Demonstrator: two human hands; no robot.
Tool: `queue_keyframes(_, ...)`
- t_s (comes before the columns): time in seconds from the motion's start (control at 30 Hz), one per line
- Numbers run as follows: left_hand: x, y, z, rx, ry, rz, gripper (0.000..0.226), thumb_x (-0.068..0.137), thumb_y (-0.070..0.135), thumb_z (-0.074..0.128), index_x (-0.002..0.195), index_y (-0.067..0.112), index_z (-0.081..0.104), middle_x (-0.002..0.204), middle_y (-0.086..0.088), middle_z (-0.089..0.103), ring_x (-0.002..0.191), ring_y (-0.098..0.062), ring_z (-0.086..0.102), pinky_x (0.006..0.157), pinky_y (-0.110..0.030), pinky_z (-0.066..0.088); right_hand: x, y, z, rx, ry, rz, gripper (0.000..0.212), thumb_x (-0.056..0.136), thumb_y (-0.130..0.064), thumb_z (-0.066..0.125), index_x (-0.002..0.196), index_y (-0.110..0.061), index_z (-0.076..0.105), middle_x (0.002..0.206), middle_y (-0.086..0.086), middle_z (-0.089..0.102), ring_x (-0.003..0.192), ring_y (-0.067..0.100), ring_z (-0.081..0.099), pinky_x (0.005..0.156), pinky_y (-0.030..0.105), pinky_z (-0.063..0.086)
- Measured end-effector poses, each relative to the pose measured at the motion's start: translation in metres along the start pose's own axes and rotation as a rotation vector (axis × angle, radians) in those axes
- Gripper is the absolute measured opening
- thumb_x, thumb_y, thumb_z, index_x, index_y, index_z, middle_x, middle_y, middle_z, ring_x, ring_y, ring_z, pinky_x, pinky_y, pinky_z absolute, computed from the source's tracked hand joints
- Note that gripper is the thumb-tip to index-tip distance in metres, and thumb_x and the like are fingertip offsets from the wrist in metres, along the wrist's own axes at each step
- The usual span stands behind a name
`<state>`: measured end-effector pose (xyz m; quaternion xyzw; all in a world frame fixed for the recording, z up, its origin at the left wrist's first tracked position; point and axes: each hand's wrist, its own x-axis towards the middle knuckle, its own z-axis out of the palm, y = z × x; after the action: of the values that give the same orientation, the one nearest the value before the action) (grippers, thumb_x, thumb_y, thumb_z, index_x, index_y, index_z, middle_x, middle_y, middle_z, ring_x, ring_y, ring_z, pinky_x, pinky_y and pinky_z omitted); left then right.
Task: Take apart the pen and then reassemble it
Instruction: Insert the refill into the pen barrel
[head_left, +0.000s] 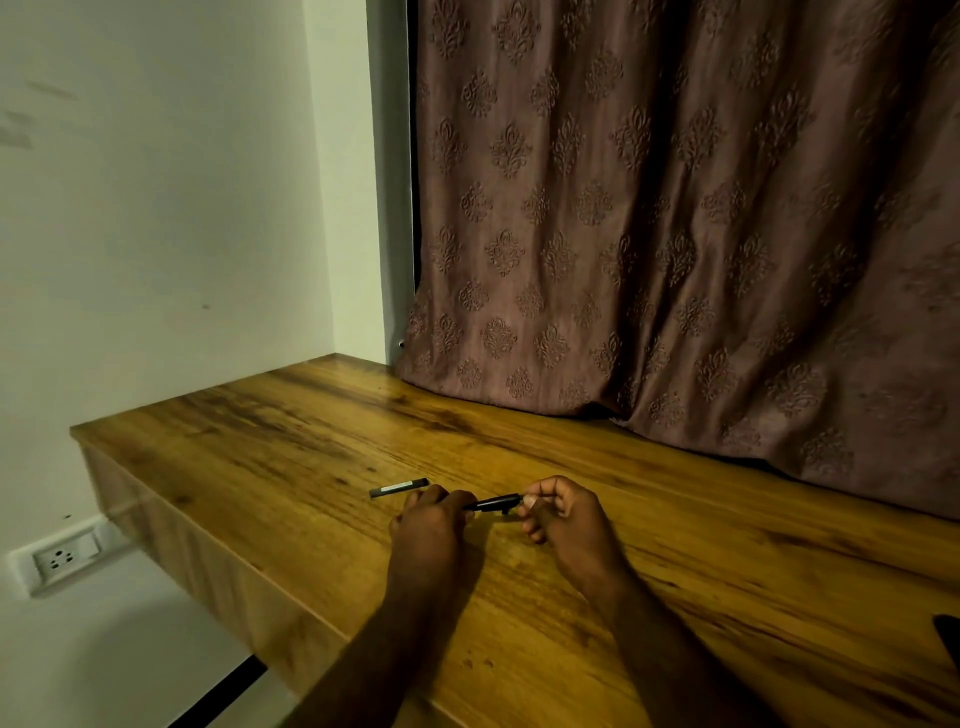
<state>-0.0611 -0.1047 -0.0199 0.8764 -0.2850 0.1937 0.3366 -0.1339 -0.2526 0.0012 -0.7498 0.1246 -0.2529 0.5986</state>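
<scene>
Fingertips of both hands, left hand (431, 525) and right hand (563, 517), pinch the slim black plastic pen body (496, 503) between them. Black-and-silver cap (399, 488) lies just left. Mid-disassembly I'd guess; next, twist apart.

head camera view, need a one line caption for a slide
Both hands, left and right, hold a black pen part above a wooden table; another pen piece lies nearby.

No text, label or number can be read anywhere (everything is too dim).
</scene>
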Motion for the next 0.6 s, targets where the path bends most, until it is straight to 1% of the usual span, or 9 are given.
queue_keyframes(0.13, -0.0010, 0.0011, 0.0003, -0.042, 0.019, -0.005, 0.022, 0.088, 0.022, 0.065, 0.109, 0.029, 0.069, 0.102, 0.002, 0.063, 0.097, -0.021, 0.058, 0.082, -0.046, 0.052, -0.0010, -0.0006, -0.0002, 0.047, -0.005, -0.001, 0.015, 0.094, -0.001, 0.052, 0.091, -0.012, 0.061, 0.079, 0.007, 0.070, 0.060, 0.011, 0.061, 0.056, 0.024, 0.049)
queue_keyframes(0.27, 0.0002, 0.0010, -0.0011, -0.028, -0.034, -0.008, 0.030, 0.087, 0.015, 0.063, 0.114, 0.028, 0.067, 0.109, 0.001, 0.063, 0.104, -0.022, 0.057, 0.087, -0.045, 0.050, -0.0018, -0.0026, -0.0018, 0.125, -0.004, 0.010, 0.011, 0.095, -0.002, 0.052, 0.093, -0.008, 0.061, 0.078, 0.010, 0.069, 0.062, 0.014, 0.062, 0.057, 0.025, 0.051)
queue_keyframes(0.37, 0.0003, 0.0013, -0.0019, -0.052, -0.014, -0.012, 0.027, 0.088, 0.014, 0.061, 0.112, 0.024, 0.069, 0.108, -0.002, 0.064, 0.103, -0.024, 0.057, 0.087, -0.046, 0.049, -0.0010, -0.0032, -0.0010, 0.159, -0.018, 0.019, 0.009, 0.095, -0.002, 0.052, 0.094, -0.006, 0.061, 0.079, 0.013, 0.069, 0.062, 0.014, 0.064, 0.057, 0.024, 0.052)
queue_keyframes(0.5, -0.0007, 0.0018, -0.0013, -0.068, -0.001, -0.016, 0.026, 0.086, 0.012, 0.062, 0.108, 0.023, 0.070, 0.105, -0.004, 0.066, 0.100, -0.026, 0.058, 0.085, -0.046, 0.050, -0.0014, -0.0035, -0.0009, 0.186, -0.042, 0.031, 0.010, 0.095, -0.002, 0.052, 0.093, -0.007, 0.060, 0.078, 0.012, 0.070, 0.064, 0.017, 0.067, 0.058, 0.024, 0.054)
queue_keyframes(0.6, -0.0013, 0.0018, 0.0004, -0.092, 0.038, -0.026, 0.022, 0.086, 0.017, 0.063, 0.105, 0.025, 0.070, 0.101, -0.003, 0.066, 0.096, -0.025, 0.060, 0.081, -0.047, 0.052, -0.0026, -0.0042, -0.0019, 0.204, -0.046, 0.034, 0.010, 0.095, -0.003, 0.053, 0.092, -0.006, 0.061, 0.078, 0.012, 0.071, 0.064, 0.017, 0.068, 0.059, 0.025, 0.055)
